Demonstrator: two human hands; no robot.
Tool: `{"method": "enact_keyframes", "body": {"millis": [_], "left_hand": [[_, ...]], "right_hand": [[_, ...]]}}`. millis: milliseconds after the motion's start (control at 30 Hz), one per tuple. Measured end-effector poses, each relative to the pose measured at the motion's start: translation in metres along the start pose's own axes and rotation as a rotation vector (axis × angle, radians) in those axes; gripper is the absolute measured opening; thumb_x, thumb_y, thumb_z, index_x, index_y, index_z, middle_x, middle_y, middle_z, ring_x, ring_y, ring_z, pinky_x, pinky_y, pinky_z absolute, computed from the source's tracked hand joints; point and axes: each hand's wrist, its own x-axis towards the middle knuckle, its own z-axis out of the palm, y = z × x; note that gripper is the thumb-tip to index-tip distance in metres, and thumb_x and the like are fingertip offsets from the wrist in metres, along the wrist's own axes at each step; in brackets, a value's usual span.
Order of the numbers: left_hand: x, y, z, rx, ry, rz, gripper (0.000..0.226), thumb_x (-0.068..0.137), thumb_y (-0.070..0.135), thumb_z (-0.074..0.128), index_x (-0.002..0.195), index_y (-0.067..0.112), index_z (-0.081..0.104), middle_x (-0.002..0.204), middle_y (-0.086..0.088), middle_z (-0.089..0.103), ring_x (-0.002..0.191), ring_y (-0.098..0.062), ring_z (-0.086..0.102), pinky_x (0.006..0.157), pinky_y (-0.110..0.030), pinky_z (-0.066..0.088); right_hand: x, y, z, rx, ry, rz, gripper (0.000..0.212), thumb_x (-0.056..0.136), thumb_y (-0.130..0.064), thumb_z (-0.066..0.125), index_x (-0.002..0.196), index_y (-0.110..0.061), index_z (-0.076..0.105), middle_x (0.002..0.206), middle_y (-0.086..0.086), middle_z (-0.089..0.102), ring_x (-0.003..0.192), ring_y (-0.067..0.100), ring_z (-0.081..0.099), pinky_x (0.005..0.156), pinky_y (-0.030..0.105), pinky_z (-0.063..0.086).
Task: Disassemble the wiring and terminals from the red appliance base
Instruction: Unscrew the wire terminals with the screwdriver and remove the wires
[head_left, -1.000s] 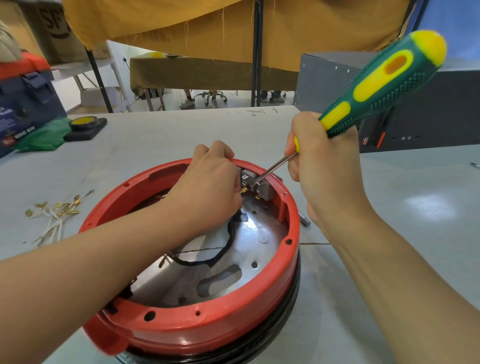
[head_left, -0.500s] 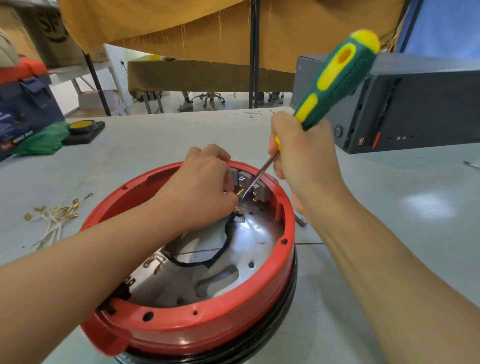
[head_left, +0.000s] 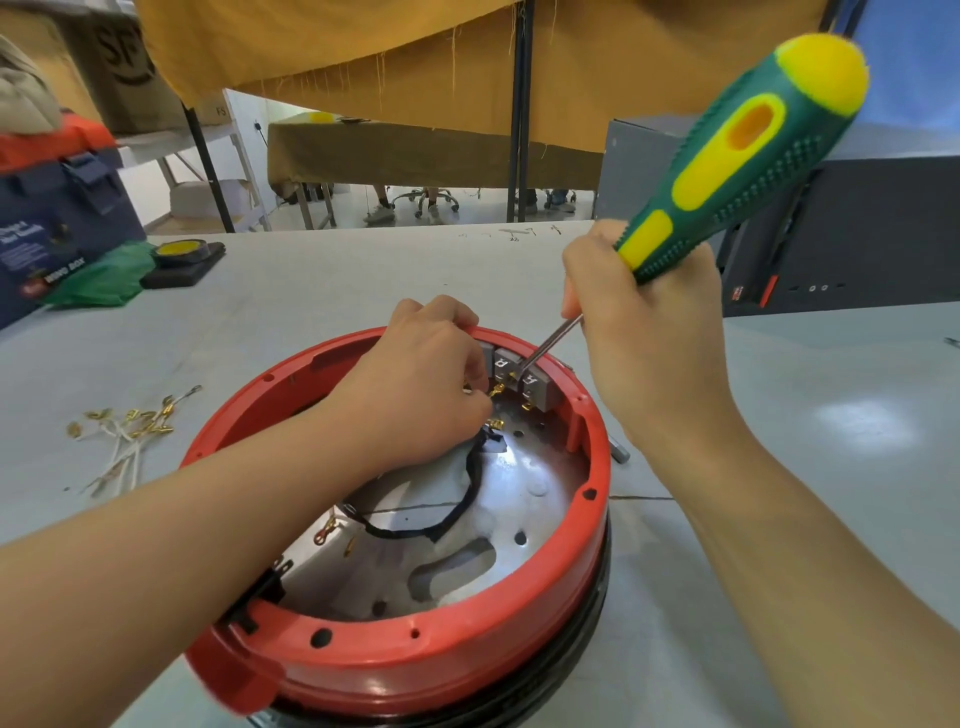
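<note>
The round red plastic appliance base (head_left: 415, 654) is sitting on the pale grey table (head_left: 311, 301), open side up, with its shiny metal floor plate (head_left: 524, 499) exposed, and the step in hand looks to be freeing a terminal at the small grey terminal block (head_left: 522, 376) mounted just inside the far rim of the base. The right hand (head_left: 644, 332) is wrapping its grip closed around the green-and-yellow-handled screwdriver (head_left: 737, 156), whose thin steel shaft is angling down so the tip is resting at the top of the block. The left hand (head_left: 421, 384) is reaching over the rim of the base, its fingertips pinching together on what appears to be a small brass wire terminal (head_left: 497, 389) just beside the block, though exactly how much it is holding is hidden by the fingers. A black sleeved wire (head_left: 457, 514) is curling across the floor plate of the base, and a few loose brass connectors are lying nearer the left wall. Left of the base, well apart from it, a heap of white wires with brass terminals (head_left: 130, 431) is lying on the table, suggesting the job is well under way. The next move is probably calling for loosening or prying at the block while the left hand is pulling the terminal clear, keeping the tip seated so it is not slipping toward the fingers.
</note>
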Motion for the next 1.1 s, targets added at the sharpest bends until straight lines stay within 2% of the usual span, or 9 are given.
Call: {"method": "enact_keyframes", "body": {"millis": [200, 300, 433, 500, 667, 800, 900, 1000, 1100], "left_hand": [[-0.001, 0.001, 0.0, 0.004, -0.002, -0.001, 0.011, 0.083, 0.025, 0.061, 0.085, 0.021, 0.071, 0.139, 0.002, 0.039, 0.119, -0.018, 0.032, 0.087, -0.019, 0.023], [-0.001, 0.002, 0.0, 0.007, -0.002, 0.001, 0.012, 0.084, 0.026, 0.061, 0.086, 0.02, 0.072, 0.139, 0.002, 0.039, 0.119, -0.018, 0.032, 0.087, -0.019, 0.023], [-0.001, 0.002, 0.0, 0.01, 0.003, 0.003, 0.013, 0.084, 0.025, 0.061, 0.086, 0.02, 0.072, 0.139, 0.002, 0.039, 0.119, -0.019, 0.033, 0.086, -0.018, 0.022], [-0.001, 0.001, 0.0, 0.01, 0.004, 0.003, 0.014, 0.084, 0.025, 0.06, 0.086, 0.019, 0.072, 0.139, 0.002, 0.039, 0.118, -0.019, 0.033, 0.084, -0.017, 0.021], [0.0, 0.001, 0.0, 0.013, -0.002, 0.003, 0.013, 0.084, 0.024, 0.06, 0.087, 0.019, 0.072, 0.139, 0.002, 0.039, 0.119, -0.019, 0.032, 0.085, -0.018, 0.022], [-0.001, 0.001, 0.0, 0.02, 0.002, 0.006, 0.011, 0.085, 0.025, 0.06, 0.085, 0.019, 0.07, 0.138, 0.002, 0.04, 0.117, -0.018, 0.033, 0.084, -0.018, 0.022], [-0.001, 0.001, 0.001, 0.024, 0.005, 0.006, 0.01, 0.085, 0.028, 0.062, 0.084, 0.021, 0.069, 0.138, 0.003, 0.039, 0.117, -0.017, 0.032, 0.084, -0.018, 0.021], [-0.001, 0.001, 0.002, 0.027, 0.01, 0.012, 0.01, 0.084, 0.028, 0.062, 0.083, 0.021, 0.069, 0.137, 0.003, 0.04, 0.118, -0.018, 0.033, 0.085, -0.018, 0.022], [-0.001, 0.001, 0.002, 0.027, 0.015, 0.012, 0.009, 0.084, 0.027, 0.062, 0.08, 0.022, 0.067, 0.137, 0.003, 0.04, 0.116, -0.018, 0.033, 0.084, -0.018, 0.022]], "right_hand": [[-0.002, 0.003, 0.001, -0.008, -0.026, -0.021, 0.036, 0.073, -0.019, 0.046, 0.061, 0.015, 0.041, 0.055, 0.024, 0.032, 0.061, 0.039, 0.035, 0.052, 0.045, 0.032], [-0.003, 0.007, 0.001, 0.026, -0.037, 0.01, 0.035, 0.074, -0.019, 0.046, 0.06, 0.012, 0.039, 0.049, 0.017, 0.031, 0.051, 0.031, 0.032, 0.046, 0.036, 0.025], [-0.001, 0.014, 0.0, 0.16, 0.003, 0.171, 0.026, 0.069, -0.019, 0.046, 0.044, -0.011, 0.041, 0.037, -0.009, 0.033, 0.037, 0.008, 0.031, 0.043, 0.018, 0.025], [0.001, 0.016, 0.001, 0.189, 0.019, 0.206, 0.029, 0.067, -0.02, 0.046, 0.038, -0.02, 0.042, 0.036, -0.011, 0.035, 0.034, 0.007, 0.033, 0.042, 0.016, 0.025], [0.003, 0.021, 0.0, 0.243, 0.02, 0.232, 0.031, 0.067, -0.021, 0.047, 0.036, -0.021, 0.045, 0.037, -0.01, 0.036, 0.034, 0.007, 0.032, 0.048, 0.019, 0.025], [0.003, 0.021, 0.0, 0.255, 0.023, 0.238, 0.032, 0.067, -0.021, 0.047, 0.035, -0.021, 0.045, 0.036, -0.01, 0.036, 0.034, 0.007, 0.033, 0.049, 0.02, 0.025], [-0.001, 0.017, 0.0, 0.212, 0.007, 0.159, 0.03, 0.069, -0.019, 0.047, 0.04, -0.018, 0.042, 0.038, -0.01, 0.035, 0.037, 0.007, 0.033, 0.046, 0.019, 0.026], [-0.004, 0.015, 0.0, 0.15, 0.001, 0.063, 0.031, 0.074, -0.018, 0.045, 0.054, 0.006, 0.04, 0.042, -0.002, 0.031, 0.043, 0.012, 0.031, 0.046, 0.022, 0.025], [-0.008, 0.012, 0.0, 0.111, -0.024, -0.014, 0.033, 0.077, -0.015, 0.045, 0.059, 0.012, 0.039, 0.049, 0.015, 0.03, 0.048, 0.023, 0.03, 0.047, 0.026, 0.025]]}}
